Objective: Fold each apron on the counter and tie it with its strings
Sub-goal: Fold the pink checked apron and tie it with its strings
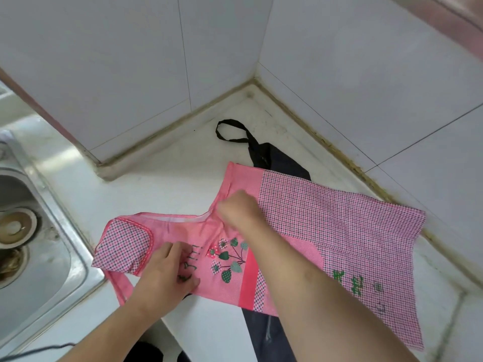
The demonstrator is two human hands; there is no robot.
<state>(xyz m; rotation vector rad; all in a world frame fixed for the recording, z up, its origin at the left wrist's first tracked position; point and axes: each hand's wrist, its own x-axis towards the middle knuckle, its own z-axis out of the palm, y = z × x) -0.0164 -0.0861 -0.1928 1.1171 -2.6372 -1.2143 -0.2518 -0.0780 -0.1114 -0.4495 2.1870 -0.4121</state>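
A pink apron with checked panels and a strawberry print lies spread across the white counter. Its bib end with a checked patch points left, and a pink strap hangs near the counter's front edge. My left hand rests on the printed bib, fingers curled onto the cloth. My right hand pinches the apron's upper edge near the armhole. A dark apron lies underneath, its loop string showing toward the corner and its lower part hanging over the front.
A steel sink with a drain sits at the left, close to the bib. Tiled walls meet in a corner behind the counter. A thin dark cable runs along the lower left.
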